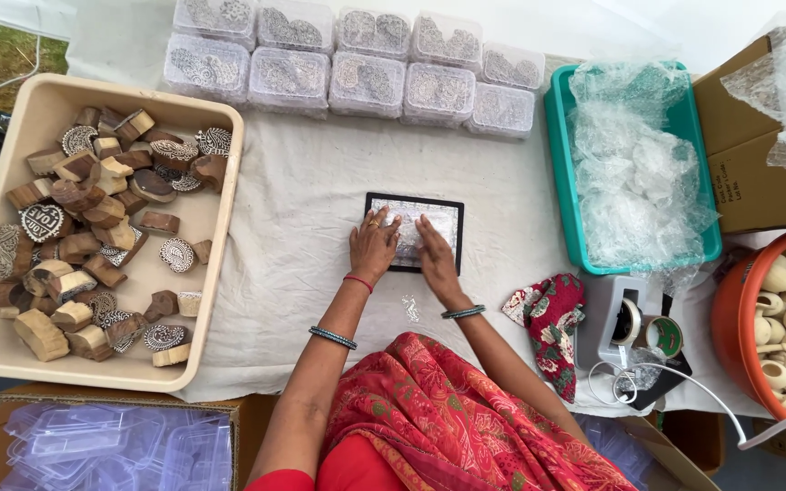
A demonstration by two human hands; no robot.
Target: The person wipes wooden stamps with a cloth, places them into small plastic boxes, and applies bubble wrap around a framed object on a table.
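Hands pressed flat on a black-rimmed tray at the centre of the surface

Hands meet over one small thing: a shallow black-rimmed tray lying on the white cloth that covers the surface. Its long axis runs from 9 to 3 o'clock, square to the person's forearms, and a silvery patterned sheet seems to fill it, though the glare makes that hard to settle. The left hand lies open, palm down, on the tray's 9 o'clock half; the right hand lies open beside it, fingers spread toward 12 o'clock. Neither grips anything; both simply press down, thumbs almost touching. Both reach the tray equally, since it sits dead ahead at 12 o'clock from the body.

At 9 o'clock stands a beige tub heaped with carved wooden printing blocks. Clear lidded boxes line the far edge at 12 o'clock. At 3 o'clock a teal tray holds crumpled bubble wrap, with a tape dispenser and a folded red floral cloth nearer the body.
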